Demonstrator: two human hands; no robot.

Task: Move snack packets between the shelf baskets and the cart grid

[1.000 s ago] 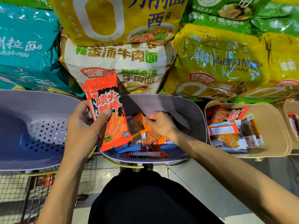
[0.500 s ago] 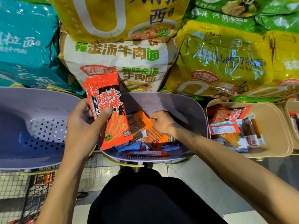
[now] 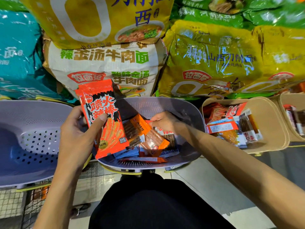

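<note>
my left hand (image 3: 77, 138) grips a red packet (image 3: 105, 119) upright over the purple basket (image 3: 156, 104); my right hand (image 3: 166, 122), inside it, pinches an orange packet (image 3: 140, 123); noodle bags (image 3: 107, 63) stacked behind

Light: bright, even, from overhead. Glare: white streaks on the yellow noodle bags (image 3: 222, 63) facing me. Shadow: soft, inside the purple basket (image 3: 148, 104) beside my right arm (image 3: 231, 154). Edges: bowed by the wide lens, slightly blurred; centre sharp.

left hand (image 3: 74, 138) around a red packet (image 3: 113, 134), right hand (image 3: 165, 123) lower, fingertips pinching an orange packet (image 3: 137, 128)
</note>
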